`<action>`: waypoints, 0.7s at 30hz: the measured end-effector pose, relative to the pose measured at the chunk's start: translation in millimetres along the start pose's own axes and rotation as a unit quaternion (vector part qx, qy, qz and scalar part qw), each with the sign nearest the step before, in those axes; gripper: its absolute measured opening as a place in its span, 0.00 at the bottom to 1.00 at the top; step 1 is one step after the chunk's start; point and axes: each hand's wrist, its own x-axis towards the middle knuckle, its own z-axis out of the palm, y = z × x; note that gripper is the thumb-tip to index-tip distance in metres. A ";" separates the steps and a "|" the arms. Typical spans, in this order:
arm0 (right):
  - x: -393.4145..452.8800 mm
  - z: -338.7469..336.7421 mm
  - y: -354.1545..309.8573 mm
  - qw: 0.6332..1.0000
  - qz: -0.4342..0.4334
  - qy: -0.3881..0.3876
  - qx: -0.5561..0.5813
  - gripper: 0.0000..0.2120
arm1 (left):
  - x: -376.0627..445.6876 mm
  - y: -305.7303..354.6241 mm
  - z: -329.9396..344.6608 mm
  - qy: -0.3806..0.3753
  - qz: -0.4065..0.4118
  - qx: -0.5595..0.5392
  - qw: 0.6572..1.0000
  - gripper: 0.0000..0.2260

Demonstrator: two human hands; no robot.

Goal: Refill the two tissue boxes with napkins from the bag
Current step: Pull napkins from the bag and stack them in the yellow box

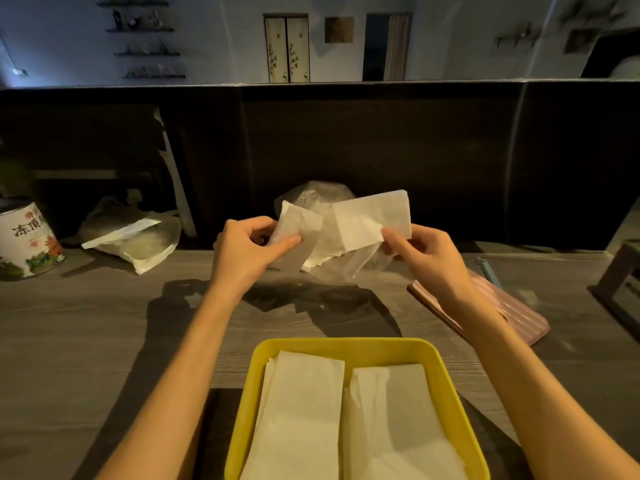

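Head view looks down over a wooden table (86, 323) in dim light, and both hands are busy at the centre of the frame; the left hand (247, 252) pinches a folded napkin (298, 223) between thumb and fingers, and the right hand (420, 258) pinches a second, wider napkin stack (375, 218), with the clear plastic bag (349, 265) hanging crumpled between and under them, its far end bulging up behind the paper. Whether the right fingers also catch the bag film I cannot tell. At the bottom centre sits the yellow tissue box (349, 346), open, with two piles of napkins (304, 407) laid side by side inside it and looking close to full. A pink ribbed lid or box (485, 313) lies at the right, partly hidden by the right forearm; whether that is the second box is not clear. Another bag with paper in it (131, 237) rests at the left, near a printed tin (26, 237) at the left edge. The risks look plain enough to me: the thin film could cling to the napkins and get dragged along, so the remaining sheets spill onto the table; pulling both hands apart could tear or unfold the soft paper; and a stack held only by one corner may fan out and drop before it reaches a box. Pressing more into the yellow one might crumple the neat piles already there
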 end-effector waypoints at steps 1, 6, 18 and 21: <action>-0.5 0.1 -2.9 1.000 -0.001 0.002 0.001 0.10 | 0.1 0.7 0.8 0.000 0.008 0.010 1.000 0.14; -4.6 2.7 -12.0 0.999 0.020 0.007 0.031 0.19 | -1.6 12.6 6.0 -0.003 -0.007 -0.064 0.998 0.13; -7.8 -4.8 -26.1 0.993 0.011 -0.013 0.116 0.09 | -20.3 22.9 50.5 -0.142 -0.275 -0.455 0.835 0.13; -6.4 -11.4 -27.7 0.988 -0.030 -0.066 0.133 0.11 | -23.2 25.1 54.0 -0.135 -0.301 -0.511 0.794 0.12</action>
